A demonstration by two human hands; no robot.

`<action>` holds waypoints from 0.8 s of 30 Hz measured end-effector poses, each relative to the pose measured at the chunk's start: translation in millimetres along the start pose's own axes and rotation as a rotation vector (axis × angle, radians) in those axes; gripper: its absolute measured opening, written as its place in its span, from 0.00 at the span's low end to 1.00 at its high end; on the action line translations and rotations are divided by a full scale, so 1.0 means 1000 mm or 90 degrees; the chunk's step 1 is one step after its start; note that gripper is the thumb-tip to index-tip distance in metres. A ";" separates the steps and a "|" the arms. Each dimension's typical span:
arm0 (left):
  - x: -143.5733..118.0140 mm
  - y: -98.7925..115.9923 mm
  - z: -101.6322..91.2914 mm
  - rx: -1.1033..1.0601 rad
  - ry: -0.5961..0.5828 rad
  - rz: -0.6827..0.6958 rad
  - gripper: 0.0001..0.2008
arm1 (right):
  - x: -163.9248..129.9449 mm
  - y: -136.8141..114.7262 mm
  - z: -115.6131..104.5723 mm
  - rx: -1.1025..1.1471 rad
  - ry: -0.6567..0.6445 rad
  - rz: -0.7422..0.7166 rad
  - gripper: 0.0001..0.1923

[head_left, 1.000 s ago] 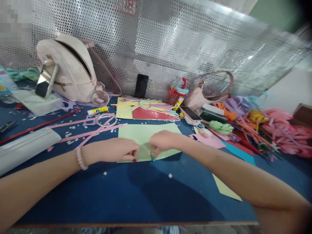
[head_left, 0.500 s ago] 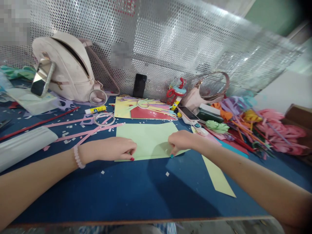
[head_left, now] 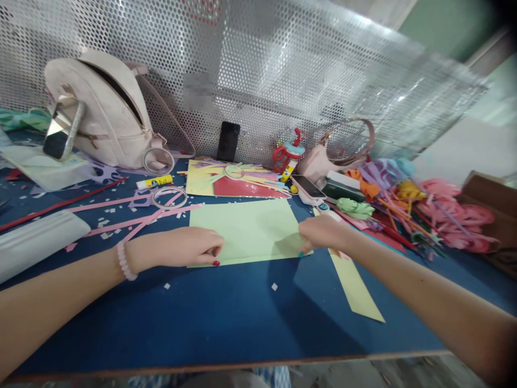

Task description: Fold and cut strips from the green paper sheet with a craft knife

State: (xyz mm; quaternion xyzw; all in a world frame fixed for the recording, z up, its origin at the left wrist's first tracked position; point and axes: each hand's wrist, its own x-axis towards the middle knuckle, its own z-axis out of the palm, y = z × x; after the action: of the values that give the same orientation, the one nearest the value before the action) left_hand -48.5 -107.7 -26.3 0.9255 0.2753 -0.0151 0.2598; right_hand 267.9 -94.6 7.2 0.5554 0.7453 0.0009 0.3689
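Observation:
A pale green sheet of paper (head_left: 250, 229) lies flat on the blue table (head_left: 226, 318). My left hand (head_left: 197, 247), with a pink bead bracelet on its wrist, is closed at the sheet's near left corner, thumb along the edge. At the near right corner, my right hand (head_left: 321, 236) has its curled fingers and thumb closed on the paper's edge. A narrow fold or doubled layer seems to run along the near edge between the hands. Beside my right forearm lies a pale yellow paper strip (head_left: 357, 288).
Behind the sheet lies a yellow and red board (head_left: 246, 187) with paper strips on it. A glue stick (head_left: 154, 181), a tape roll (head_left: 169, 198) and pink strips are at left. A white backpack (head_left: 103, 116) and an upright phone (head_left: 228, 141) stand behind. Ribbon bundles (head_left: 456, 210) crowd the right.
My right hand has slid rightward along the sheet's near edge to its right corner. My left hand stays at the left corner. The whole view has shifted slightly.

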 end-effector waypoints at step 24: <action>-0.002 0.002 0.000 0.015 0.004 0.007 0.06 | -0.015 0.045 0.042 0.648 0.063 -0.075 0.14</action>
State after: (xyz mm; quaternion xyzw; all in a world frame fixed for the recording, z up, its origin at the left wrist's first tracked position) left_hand -49.7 -110.1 -25.3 0.9299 0.2713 -0.0138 0.2481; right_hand 329.9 -106.7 3.7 0.6209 0.6980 -0.3564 0.0156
